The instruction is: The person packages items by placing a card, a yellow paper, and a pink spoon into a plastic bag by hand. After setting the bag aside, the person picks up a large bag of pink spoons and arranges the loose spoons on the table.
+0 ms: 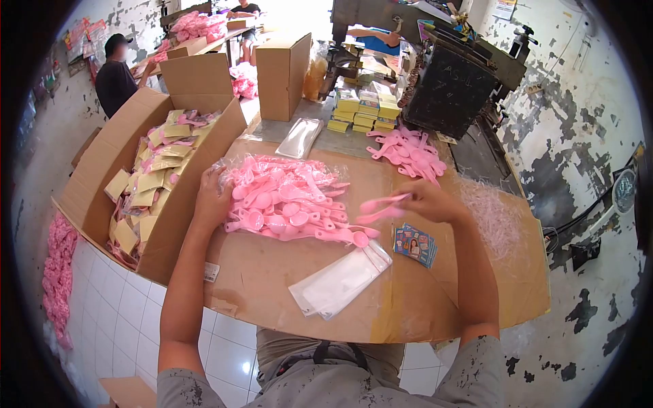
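A clear plastic bag full of pink spoons lies on the cardboard-covered table. At its left edge, my left hand is closed on the plastic, its fingertips partly hidden. Raised over the table to the right of that pile, my right hand pinches pink spoons by their handle ends; motion blurs them slightly. Just below that hand sits a small stack of printed cards. Flat clear plastic sleeves lie near the table's front edge. Beyond my right hand is a loose heap of pink spoons.
An open carton of packed pieces with yellow cards stands at left. Yellow card stacks, a dark machine and an upright box are behind. Clear shreds lie at right. A person works back left.
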{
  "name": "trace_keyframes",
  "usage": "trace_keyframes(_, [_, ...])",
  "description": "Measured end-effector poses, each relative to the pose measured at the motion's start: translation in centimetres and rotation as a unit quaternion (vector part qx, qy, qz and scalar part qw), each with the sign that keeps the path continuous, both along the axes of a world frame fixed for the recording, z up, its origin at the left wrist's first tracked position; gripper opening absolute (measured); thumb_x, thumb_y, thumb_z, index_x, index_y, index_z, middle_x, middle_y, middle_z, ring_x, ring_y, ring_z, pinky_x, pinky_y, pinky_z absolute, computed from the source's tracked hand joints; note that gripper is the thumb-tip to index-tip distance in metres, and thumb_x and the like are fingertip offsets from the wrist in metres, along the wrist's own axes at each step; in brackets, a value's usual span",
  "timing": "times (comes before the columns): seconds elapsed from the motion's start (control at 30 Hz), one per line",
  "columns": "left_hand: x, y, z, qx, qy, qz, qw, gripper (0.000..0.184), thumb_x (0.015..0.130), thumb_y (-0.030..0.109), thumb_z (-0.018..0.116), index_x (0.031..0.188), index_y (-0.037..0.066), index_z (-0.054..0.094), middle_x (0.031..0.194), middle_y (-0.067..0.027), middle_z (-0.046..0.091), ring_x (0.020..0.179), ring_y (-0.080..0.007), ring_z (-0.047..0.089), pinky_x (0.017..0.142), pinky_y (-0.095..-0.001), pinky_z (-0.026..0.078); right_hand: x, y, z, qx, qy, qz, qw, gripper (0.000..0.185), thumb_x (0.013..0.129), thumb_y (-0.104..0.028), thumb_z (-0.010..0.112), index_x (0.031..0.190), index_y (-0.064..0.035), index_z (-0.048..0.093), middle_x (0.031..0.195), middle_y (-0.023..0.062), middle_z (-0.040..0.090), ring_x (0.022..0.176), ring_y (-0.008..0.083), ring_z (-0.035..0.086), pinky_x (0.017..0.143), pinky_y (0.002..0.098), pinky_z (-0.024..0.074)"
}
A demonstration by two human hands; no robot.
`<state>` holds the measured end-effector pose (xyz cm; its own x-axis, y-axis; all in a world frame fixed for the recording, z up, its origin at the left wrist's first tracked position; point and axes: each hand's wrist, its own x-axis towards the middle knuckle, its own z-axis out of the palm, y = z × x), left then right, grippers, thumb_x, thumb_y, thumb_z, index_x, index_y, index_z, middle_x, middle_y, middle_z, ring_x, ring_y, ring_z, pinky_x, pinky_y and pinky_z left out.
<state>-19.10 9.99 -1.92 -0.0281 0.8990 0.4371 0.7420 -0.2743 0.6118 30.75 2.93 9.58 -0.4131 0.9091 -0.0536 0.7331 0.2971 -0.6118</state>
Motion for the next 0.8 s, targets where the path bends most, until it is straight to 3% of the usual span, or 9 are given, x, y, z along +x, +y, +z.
trace_keyframes(0.07, [0.0, 0.0, -0.1, -0.001, 0.002, 0.001, 1.0, 0.048, 0.098, 0.026, 0.064, 0.139, 0.001, 0.059, 0.149, -0.0264, 0.047, 0.139, -0.0436, 0.049, 0.115, -0.0469, 0.041, 2.5, 1.1, 0.2, 0.024, -0.012, -0.07, 0.997, 0.031, 0.097, -0.019, 0.07, 0.122, -0.0019, 0.071, 0.104, 0.0138, 0.075, 0.09, 0.0204, 0.068, 0.081, 0.0372, 0.0527])
trace_keyframes(0.17, [-0.1, 0.1, -0.3, 0.001, 0.005, -0.001, 1.0, 0.048, 0.098, 0.026, 0.065, 0.14, 0.002, 0.059, 0.149, -0.026, 0.047, 0.139, -0.0434, 0.049, 0.115, -0.0471, 0.041, 5.8, 3.5, -2.1, 0.291, 0.007, -0.116, 0.95, 0.033, 0.097, -0.017, 0.067, 0.127, -0.0036, 0.068, 0.117, 0.0168, 0.072, 0.102, 0.0272, 0.069, 0.087, 0.0409, 0.0538])
trace_keyframes(0.27, [-0.2, 0.2, -0.3, 0.003, 0.0, -0.002, 1.0, 0.048, 0.098, 0.027, 0.065, 0.14, 0.003, 0.059, 0.149, -0.0258, 0.047, 0.139, -0.0434, 0.049, 0.115, -0.0471, 0.041, 2.7, 2.3, -2.4, 0.445, -0.172, -0.142, 0.868, 0.034, 0.095, -0.017, 0.067, 0.127, -0.0043, 0.068, 0.13, 0.0189, 0.066, 0.117, 0.0321, 0.065, 0.098, 0.0425, 0.0521])
trace_keyframes(0.33, [-0.1, 0.1, -0.2, 0.001, -0.002, 0.001, 1.0, 0.048, 0.098, 0.027, 0.065, 0.14, 0.003, 0.06, 0.149, -0.0258, 0.047, 0.139, -0.0434, 0.049, 0.115, -0.0471, 0.041, 0.1, 0.7, -4.0, 0.254, -0.055, -0.031, 0.965, 0.034, 0.094, -0.019, 0.068, 0.125, -0.0039, 0.069, 0.126, 0.018, 0.065, 0.118, 0.0338, 0.062, 0.103, 0.043, 0.0493])
trace_keyframes(0.4, [-0.1, 0.2, -0.4, 0.001, 0.0, 0.002, 1.0, 0.048, 0.098, 0.027, 0.065, 0.14, 0.003, 0.06, 0.149, -0.0259, 0.047, 0.138, -0.0437, 0.049, 0.115, -0.0471, 0.041, -4.5, -2.5, -3.6, 0.011, 0.028, -0.001, 1.0, 0.035, 0.091, -0.016, 0.07, 0.124, -0.0045, 0.07, 0.122, 0.0175, 0.067, 0.115, 0.0335, 0.063, 0.102, 0.0413, 0.0495])
trace_keyframes(0.6, [-0.2, 0.2, -0.4, 0.004, 0.0, -0.006, 1.0, 0.048, 0.098, 0.027, 0.065, 0.139, 0.003, 0.06, 0.149, -0.0265, 0.047, 0.138, -0.0441, 0.049, 0.115, -0.0467, 0.041, -5.8, -2.2, -5.9, 0.072, -0.1, 0.061, 0.991, 0.033, 0.092, -0.021, 0.071, 0.121, -0.0046, 0.071, 0.12, 0.0187, 0.068, 0.111, 0.0337, 0.065, 0.094, 0.0417, 0.0525])
trace_keyframes(0.7, [-0.2, 0.1, -0.2, 0.005, -0.001, -0.001, 1.0, 0.047, 0.098, 0.026, 0.065, 0.139, 0.003, 0.06, 0.149, -0.0268, 0.047, 0.138, -0.044, 0.049, 0.115, -0.0466, 0.041, -2.9, -0.9, -2.8, 0.064, -0.053, 0.067, 0.994, 0.029, 0.09, -0.018, 0.072, 0.115, -0.0026, 0.073, 0.111, 0.018, 0.071, 0.103, 0.0338, 0.068, 0.089, 0.0412, 0.0536])
trace_keyframes(0.77, [-0.1, 0.1, -0.3, 0.004, 0.0, -0.001, 1.0, 0.047, 0.098, 0.026, 0.065, 0.139, 0.002, 0.06, 0.149, -0.0269, 0.048, 0.138, -0.0439, 0.05, 0.115, -0.0465, 0.041, -0.3, 0.3, -0.2, 0.056, -0.107, 0.051, 0.991, 0.028, 0.086, -0.016, 0.075, 0.11, -0.0015, 0.075, 0.107, 0.0172, 0.072, 0.102, 0.0328, 0.068, 0.088, 0.0402, 0.0536])
trace_keyframes(0.8, [-0.2, 0.2, -0.4, 0.006, 0.004, -0.002, 1.0, 0.047, 0.098, 0.026, 0.065, 0.139, 0.002, 0.06, 0.149, -0.0269, 0.048, 0.138, -0.0439, 0.05, 0.115, -0.0464, 0.041, 0.7, 0.9, 0.9, 0.051, -0.13, -0.034, 0.99, 0.031, 0.084, -0.015, 0.077, 0.112, -0.0015, 0.074, 0.107, 0.0174, 0.072, 0.101, 0.033, 0.069, 0.089, 0.041, 0.0537])
